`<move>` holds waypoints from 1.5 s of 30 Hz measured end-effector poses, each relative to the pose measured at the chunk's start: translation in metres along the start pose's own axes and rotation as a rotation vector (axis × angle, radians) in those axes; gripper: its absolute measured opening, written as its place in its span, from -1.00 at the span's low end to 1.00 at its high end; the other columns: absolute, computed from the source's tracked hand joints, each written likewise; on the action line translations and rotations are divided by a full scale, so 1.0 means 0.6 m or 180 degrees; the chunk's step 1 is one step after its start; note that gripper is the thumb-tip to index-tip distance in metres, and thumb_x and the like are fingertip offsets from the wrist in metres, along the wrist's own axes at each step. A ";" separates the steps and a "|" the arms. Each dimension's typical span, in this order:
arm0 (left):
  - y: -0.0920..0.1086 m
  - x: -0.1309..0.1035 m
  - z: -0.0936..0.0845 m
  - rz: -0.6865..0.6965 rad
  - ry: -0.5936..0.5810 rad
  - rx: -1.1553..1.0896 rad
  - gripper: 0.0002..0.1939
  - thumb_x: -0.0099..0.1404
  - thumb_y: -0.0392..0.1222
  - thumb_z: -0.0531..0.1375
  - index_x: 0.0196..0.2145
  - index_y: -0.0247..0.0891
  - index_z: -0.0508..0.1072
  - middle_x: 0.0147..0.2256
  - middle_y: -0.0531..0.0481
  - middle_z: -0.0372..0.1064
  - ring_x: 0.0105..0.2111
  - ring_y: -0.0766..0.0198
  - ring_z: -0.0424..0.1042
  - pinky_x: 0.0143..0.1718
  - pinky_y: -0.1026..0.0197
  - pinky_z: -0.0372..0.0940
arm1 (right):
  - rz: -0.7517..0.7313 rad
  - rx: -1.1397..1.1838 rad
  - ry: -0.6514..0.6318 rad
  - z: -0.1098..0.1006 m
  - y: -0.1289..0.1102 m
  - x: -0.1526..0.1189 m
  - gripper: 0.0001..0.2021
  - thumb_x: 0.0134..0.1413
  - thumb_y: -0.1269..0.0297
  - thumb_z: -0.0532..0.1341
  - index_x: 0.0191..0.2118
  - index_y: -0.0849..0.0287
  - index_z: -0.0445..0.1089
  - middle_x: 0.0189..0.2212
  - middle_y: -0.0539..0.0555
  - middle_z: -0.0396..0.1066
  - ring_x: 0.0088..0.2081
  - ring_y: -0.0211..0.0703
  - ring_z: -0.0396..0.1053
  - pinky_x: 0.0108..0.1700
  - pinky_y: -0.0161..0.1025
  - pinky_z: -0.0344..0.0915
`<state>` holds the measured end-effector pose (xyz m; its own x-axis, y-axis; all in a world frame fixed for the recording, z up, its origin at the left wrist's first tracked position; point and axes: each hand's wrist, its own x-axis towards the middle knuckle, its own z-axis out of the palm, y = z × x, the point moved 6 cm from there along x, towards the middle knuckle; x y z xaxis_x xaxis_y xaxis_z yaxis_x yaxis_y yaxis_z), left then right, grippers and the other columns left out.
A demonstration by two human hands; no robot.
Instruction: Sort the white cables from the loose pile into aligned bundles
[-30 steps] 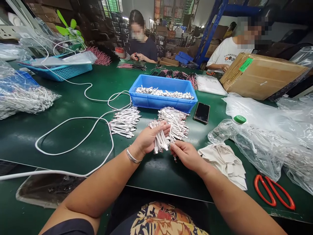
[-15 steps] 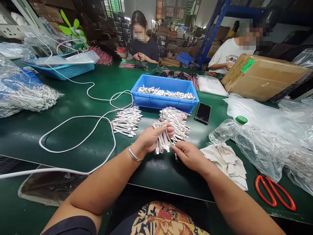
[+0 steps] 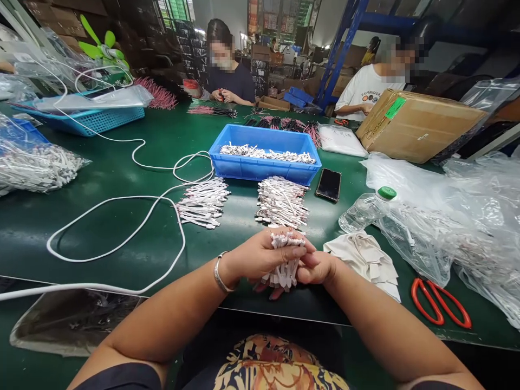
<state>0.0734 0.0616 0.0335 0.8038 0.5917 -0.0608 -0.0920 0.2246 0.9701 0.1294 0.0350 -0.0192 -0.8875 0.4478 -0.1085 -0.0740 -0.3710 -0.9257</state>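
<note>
1. Near the lower middle of the frame, the left hand (image 3: 258, 255) is gripping a bundle of white leads (image 3: 284, 274); its thumb is lying across the front and its fingers are curling around behind, clamped on the bundle.
2. The bundle is standing roughly upright, with thin reddish wire ends showing at its top.
3. The right hand (image 3: 320, 266) is meeting the bundle from the right, its fingers bending in beside the lower part; they are partly hidden, so I cannot tell whether they are closing on anything.
4. Fingertips are peeking out below the bundle; which hand they belong to I cannot tell.
5. Just beyond the hands, at the centre, a right pile (image 3: 282, 201) of similar leads is lying on the green table (image 3: 109, 225); a left pile (image 3: 203, 201) is lying left of it.
6. Behind both piles, a blue bin (image 3: 264, 169) is holding more white pieces.
7. Right of centre, a phone (image 3: 329, 184) is lying near the bin, and a clear bottle (image 3: 359, 213) is resting on its side above a pale cloth (image 3: 368, 257).
8. At the lower right, red scissor handles (image 3: 437, 320) are lying on the table.
9. Across the left, a white cord (image 3: 117, 290) is looping over the table.
</note>
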 end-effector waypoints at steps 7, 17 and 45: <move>0.000 0.006 -0.003 0.0172 -0.0157 0.0069 -0.75 0.20 -0.12 0.19 -0.20 -0.27 0.50 -0.24 -0.15 0.50 -0.18 0.12 0.46 -0.11 0.12 0.32 | 0.0149 0.0113 0.0836 0.006 0.016 0.019 -0.62 -0.12 0.14 0.32 -0.14 0.20 0.44 -0.20 0.09 0.45 -0.12 -0.13 0.39 -0.06 -0.19 0.31; -0.030 0.021 -0.045 -0.0094 0.0496 -0.0142 -0.55 0.11 -0.17 0.27 -0.02 -0.23 0.37 -0.14 -0.14 0.46 -0.21 0.19 0.46 -0.20 0.22 0.32 | 0.0135 0.0517 0.1422 -0.019 0.022 0.017 -0.71 -0.11 0.13 0.31 -0.37 0.31 0.43 -0.37 0.14 0.42 -0.45 -0.19 0.44 -0.47 -0.33 0.33; -0.033 0.025 -0.083 0.0107 0.1287 -0.0555 -0.71 -0.02 -0.18 0.34 -0.37 -0.27 0.34 -0.53 0.14 0.26 -0.57 0.45 0.25 -0.53 0.36 0.15 | -0.0025 0.1169 0.1755 -0.041 0.023 0.007 -0.66 -0.19 0.26 0.38 -0.25 0.28 0.37 -0.47 0.06 0.42 -0.43 -0.21 0.42 -0.44 -0.32 0.36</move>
<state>0.0579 0.1048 0.0019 0.5073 0.8485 -0.1507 -0.2399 0.3070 0.9210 0.1355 0.0517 -0.0411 -0.5307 0.7662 -0.3623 -0.3165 -0.5757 -0.7540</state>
